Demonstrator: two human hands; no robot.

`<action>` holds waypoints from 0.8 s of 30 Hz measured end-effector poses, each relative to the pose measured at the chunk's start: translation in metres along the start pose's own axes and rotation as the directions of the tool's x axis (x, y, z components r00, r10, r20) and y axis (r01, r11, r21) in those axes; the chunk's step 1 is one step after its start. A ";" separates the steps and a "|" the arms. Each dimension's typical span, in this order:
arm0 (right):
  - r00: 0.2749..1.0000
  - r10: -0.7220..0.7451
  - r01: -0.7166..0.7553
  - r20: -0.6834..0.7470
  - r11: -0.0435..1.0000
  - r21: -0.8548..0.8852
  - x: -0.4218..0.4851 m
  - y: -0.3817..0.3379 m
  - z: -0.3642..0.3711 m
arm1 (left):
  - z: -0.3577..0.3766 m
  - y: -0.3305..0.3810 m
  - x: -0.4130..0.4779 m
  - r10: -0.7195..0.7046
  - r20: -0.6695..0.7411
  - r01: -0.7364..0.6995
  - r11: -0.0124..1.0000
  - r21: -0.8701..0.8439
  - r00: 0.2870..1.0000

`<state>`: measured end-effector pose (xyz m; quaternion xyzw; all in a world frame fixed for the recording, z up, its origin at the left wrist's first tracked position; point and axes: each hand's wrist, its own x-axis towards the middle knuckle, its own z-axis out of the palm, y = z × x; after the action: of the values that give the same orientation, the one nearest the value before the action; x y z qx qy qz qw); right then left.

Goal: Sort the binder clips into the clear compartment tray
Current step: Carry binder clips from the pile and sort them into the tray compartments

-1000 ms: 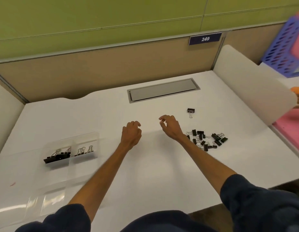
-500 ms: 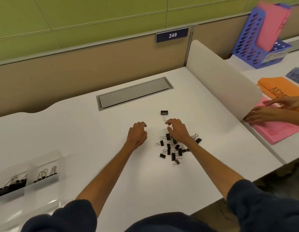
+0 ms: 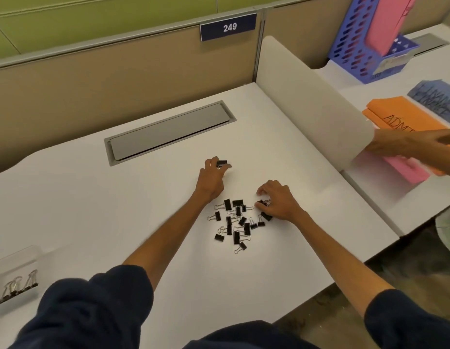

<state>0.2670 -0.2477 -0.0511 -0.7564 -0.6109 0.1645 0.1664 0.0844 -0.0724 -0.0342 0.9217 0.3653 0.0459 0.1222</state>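
Observation:
Several small black binder clips (image 3: 235, 224) lie in a loose pile on the white desk (image 3: 118, 210). My left hand (image 3: 211, 181) reaches past the pile and pinches a lone black clip (image 3: 221, 163) between thumb and fingers. My right hand (image 3: 278, 201) sits at the pile's right edge, its fingers curled round a black clip (image 3: 261, 204). The clear compartment tray (image 3: 16, 258) is at the far left edge, partly cut off, with a few clips (image 3: 17, 287) standing in it.
A grey cable hatch (image 3: 168, 132) is set into the desk behind the pile. A white divider (image 3: 312, 104) closes the right side; beyond it another person's hands (image 3: 408, 147) handle pink and orange folders (image 3: 405, 117), by a blue file rack (image 3: 360, 39).
The camera view has swung right, so the tray slid to the left edge. My left hand reached forward to the lone clip and took it. My right hand settled onto the pile's right side.

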 end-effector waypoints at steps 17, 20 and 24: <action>0.992 -0.028 0.027 -0.126 1.000 -0.003 0.017 -0.003 0.007 | -0.011 -0.005 0.026 -0.106 0.260 0.091 0.993 0.072 0.960; 0.993 -0.022 0.024 -0.120 1.000 0.014 0.023 -0.012 0.014 | -0.010 -0.004 0.016 -0.152 0.254 0.126 0.985 0.114 0.955; 0.992 -0.003 0.006 -0.125 1.000 0.024 0.025 -0.023 0.023 | -0.017 -0.006 0.005 -0.191 0.235 0.140 0.966 0.216 0.953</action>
<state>0.2420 -0.2176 -0.0622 -0.7617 -0.5989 0.1241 0.2139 0.0815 -0.0613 -0.0197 0.8934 0.4258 -0.1192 0.0795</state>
